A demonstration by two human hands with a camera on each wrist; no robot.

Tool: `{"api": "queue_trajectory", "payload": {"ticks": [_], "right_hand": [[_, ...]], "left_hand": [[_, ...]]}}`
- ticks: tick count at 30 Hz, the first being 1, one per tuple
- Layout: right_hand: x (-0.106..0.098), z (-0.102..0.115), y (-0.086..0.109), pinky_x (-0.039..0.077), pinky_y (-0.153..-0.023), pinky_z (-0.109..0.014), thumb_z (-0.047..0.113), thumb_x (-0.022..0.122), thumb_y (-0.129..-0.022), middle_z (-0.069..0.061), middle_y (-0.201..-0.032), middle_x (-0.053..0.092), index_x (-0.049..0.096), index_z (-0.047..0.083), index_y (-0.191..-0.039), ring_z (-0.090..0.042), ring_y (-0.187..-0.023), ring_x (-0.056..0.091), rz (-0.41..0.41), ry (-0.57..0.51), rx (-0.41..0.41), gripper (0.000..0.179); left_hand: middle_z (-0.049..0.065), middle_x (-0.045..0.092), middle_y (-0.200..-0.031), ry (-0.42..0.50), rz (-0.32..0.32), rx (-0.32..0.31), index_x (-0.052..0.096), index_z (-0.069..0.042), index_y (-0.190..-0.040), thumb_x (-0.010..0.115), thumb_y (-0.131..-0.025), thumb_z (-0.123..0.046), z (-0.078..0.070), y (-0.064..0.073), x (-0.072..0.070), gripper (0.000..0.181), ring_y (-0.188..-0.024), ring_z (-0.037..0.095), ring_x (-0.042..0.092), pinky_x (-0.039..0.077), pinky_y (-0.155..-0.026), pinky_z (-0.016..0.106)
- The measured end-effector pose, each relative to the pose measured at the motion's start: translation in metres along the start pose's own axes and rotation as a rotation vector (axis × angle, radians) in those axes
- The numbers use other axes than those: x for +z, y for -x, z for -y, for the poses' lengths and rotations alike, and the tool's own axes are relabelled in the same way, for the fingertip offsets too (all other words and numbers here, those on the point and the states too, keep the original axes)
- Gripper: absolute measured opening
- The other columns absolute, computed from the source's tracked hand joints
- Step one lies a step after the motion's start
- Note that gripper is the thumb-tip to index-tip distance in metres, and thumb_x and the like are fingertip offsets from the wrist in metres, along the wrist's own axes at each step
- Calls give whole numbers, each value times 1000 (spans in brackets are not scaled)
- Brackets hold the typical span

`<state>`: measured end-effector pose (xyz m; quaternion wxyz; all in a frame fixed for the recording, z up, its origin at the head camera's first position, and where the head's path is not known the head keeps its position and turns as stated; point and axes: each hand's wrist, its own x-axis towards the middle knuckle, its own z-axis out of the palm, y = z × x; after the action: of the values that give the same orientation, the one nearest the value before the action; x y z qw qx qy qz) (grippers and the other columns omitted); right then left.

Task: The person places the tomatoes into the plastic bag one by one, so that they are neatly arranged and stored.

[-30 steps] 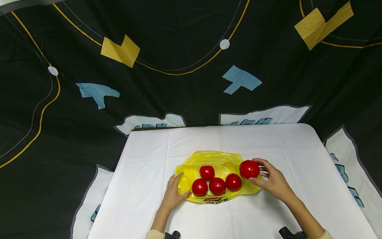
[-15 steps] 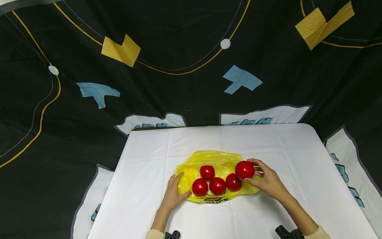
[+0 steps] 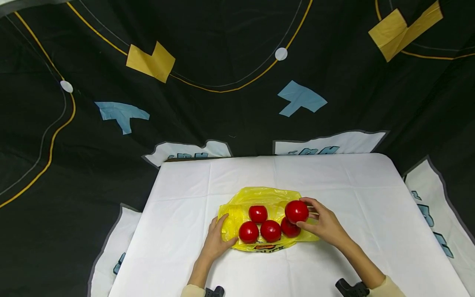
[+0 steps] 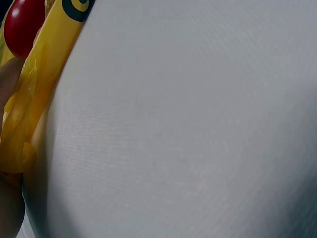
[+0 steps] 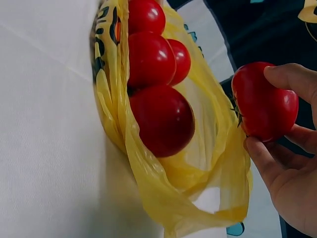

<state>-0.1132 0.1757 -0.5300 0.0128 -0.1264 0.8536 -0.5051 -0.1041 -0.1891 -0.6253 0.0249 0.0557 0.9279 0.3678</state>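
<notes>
A yellow plastic bag lies on the table with its mouth spread open and several red tomatoes inside. At the bag's left end, my left hand holds the edge, thumb toward the front; in the left wrist view the thumb lies against the yellow plastic near a tomato. My right hand grips another tomato between thumb and fingers, raised over the bag's right part. In the right wrist view this tomato shows a green stem and is apart from those in the bag.
A white cloth covers the table. Behind it hangs a black curtain with yellow and blue patches. Dark wrist mounts show at the bottom edge.
My right hand has moved left with its tomato, from beyond the bag's right edge to over the rightmost tomato inside. The left hand and bag have stayed in place.
</notes>
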Motion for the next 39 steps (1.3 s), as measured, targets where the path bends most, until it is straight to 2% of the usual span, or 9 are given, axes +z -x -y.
{"api": "queue_trajectory", "payload": {"ticks": [6,10,15,17,19,26,33,39], "right_hand": [[8,4,-1,52,-85,-42,23,83,-73,-10,-119,58,50,15,-131,-27,-101,62,27,-44,17,67],[12,12,-1,52,-83,-44,18,81,-75,-14,-119,57,49,9,-131,-30,-100,62,41,-41,25,65],[17,10,-4,52,-82,-45,18,81,-75,-15,-123,55,50,8,-130,-31,-102,61,53,-44,39,65],[21,0,-6,52,-82,-47,23,82,-74,-13,-124,55,50,11,-130,-30,-102,61,57,-50,35,66],[24,-1,-7,53,-81,-45,23,82,-74,-13,-123,55,50,11,-130,-30,-102,61,62,-46,34,66],[33,-6,-11,54,-80,-35,20,82,-74,-11,-120,57,50,12,-129,-29,-102,62,64,-1,39,65],[42,-8,-15,54,-79,-38,17,82,-74,-14,-123,56,50,10,-130,-32,-104,61,74,-3,62,65],[49,-9,-20,55,-79,-39,17,81,-74,-13,-125,57,50,11,-131,-30,-104,61,66,50,78,65]], "left_hand": [[13,34,-140,-9,-1,-10,39,-16,-143,79,-73,-37,1,-1,1,84,-128,33,37,36,-102,51],[13,34,-140,-9,0,-17,39,-16,-143,79,-72,-38,1,-1,1,84,-129,33,36,35,-103,51],[12,35,-140,-5,-3,-10,39,-16,-143,80,-73,-37,1,-1,1,84,-128,32,36,36,-102,51],[12,35,-140,-9,-5,-6,39,-16,-143,80,-73,-37,1,-1,2,84,-128,32,37,36,-102,51],[12,36,-140,-14,-9,-4,39,-16,-143,80,-73,-37,1,-1,2,84,-128,31,37,36,-103,50],[12,35,-140,-6,-3,-7,39,-16,-143,80,-73,-37,1,-1,1,84,-128,31,37,35,-103,50],[12,36,-139,-10,-2,1,39,-15,-143,79,-73,-38,0,0,0,84,-128,32,37,36,-102,50],[13,35,-139,-14,-1,1,39,-15,-143,80,-73,-36,0,0,0,85,-128,32,37,36,-103,50]]}}
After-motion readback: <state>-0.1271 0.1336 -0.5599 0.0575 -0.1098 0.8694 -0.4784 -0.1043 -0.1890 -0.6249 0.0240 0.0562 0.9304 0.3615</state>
